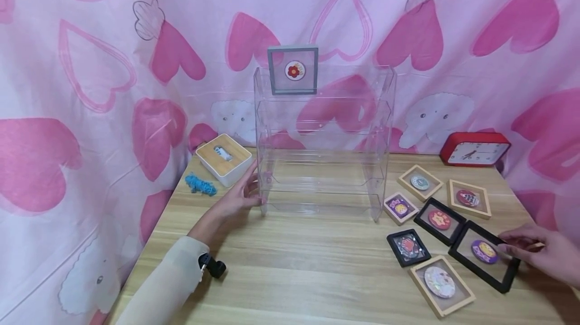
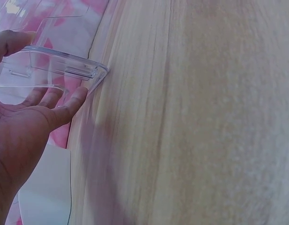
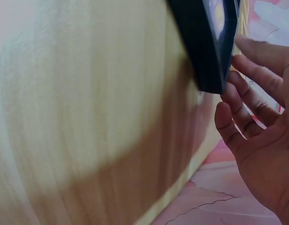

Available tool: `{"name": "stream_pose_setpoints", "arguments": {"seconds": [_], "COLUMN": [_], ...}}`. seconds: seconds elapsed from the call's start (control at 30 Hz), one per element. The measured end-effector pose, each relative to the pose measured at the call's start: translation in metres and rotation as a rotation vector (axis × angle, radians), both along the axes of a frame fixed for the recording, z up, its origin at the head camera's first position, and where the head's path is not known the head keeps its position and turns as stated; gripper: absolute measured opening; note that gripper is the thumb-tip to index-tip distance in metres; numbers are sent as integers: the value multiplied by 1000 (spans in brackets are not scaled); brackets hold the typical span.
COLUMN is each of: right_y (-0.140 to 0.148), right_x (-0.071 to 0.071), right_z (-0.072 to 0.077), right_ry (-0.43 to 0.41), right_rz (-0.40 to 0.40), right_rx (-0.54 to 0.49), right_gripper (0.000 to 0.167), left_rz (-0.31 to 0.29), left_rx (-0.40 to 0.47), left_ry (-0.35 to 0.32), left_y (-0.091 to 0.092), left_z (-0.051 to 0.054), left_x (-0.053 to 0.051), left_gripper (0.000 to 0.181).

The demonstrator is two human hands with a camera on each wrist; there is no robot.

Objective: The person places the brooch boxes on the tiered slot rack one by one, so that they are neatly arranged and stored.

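A clear acrylic tiered display rack [image 1: 312, 209] stands at the middle of the table. My left hand [image 1: 240, 191] grips its lower left side panel, the thumb [image 2: 15, 41] on one face and the fingers [image 2: 71, 104] on the other. A grey square frame [image 1: 293, 92] with a red flower badge stands upright on the top tier, toward the left. At the right, my right hand [image 1: 541, 249] pinches the edge of a black frame [image 1: 476, 272] holding a purple-and-yellow badge. In the right wrist view that frame [image 3: 205, 51] is tilted, and its shadow falls on the tabletop.
Several other framed badges, among them a black frame [image 1: 409, 247] and a wooden frame [image 1: 441, 285], lie right of the rack. Behind them is a red clock [image 1: 476, 149]. Left of the rack are a wood-lidded white box [image 1: 224, 156] and a blue textured object [image 1: 200, 184].
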State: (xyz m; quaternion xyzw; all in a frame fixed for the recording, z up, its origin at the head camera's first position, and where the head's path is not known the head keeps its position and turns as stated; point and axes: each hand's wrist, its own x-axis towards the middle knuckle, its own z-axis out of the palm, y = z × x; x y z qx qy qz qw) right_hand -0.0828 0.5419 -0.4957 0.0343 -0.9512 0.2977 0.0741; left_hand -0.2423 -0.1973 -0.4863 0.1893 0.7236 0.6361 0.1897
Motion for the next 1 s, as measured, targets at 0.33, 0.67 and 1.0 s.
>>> {"name": "stream_pose_setpoints", "arguments": {"seconds": [0.33,0.67,1.0], "right_y": [2,-3,3], "right_x": [2,4,8], "right_z": [-12,-9,-6], "right_ry": [-18,-27,-14], "right_rz": [-31,-106,-149], "right_rx": [91,59,-173], "right_gripper": [18,20,26], "left_rz": [-2,12,12], "left_rx": [5,-5,-2], "left_ry": [-20,-40,-34], "left_y": [-1,0,0], "left_z": [0,1,-1], "left_x": [2,3,2], "left_gripper": [120,119,119]}}
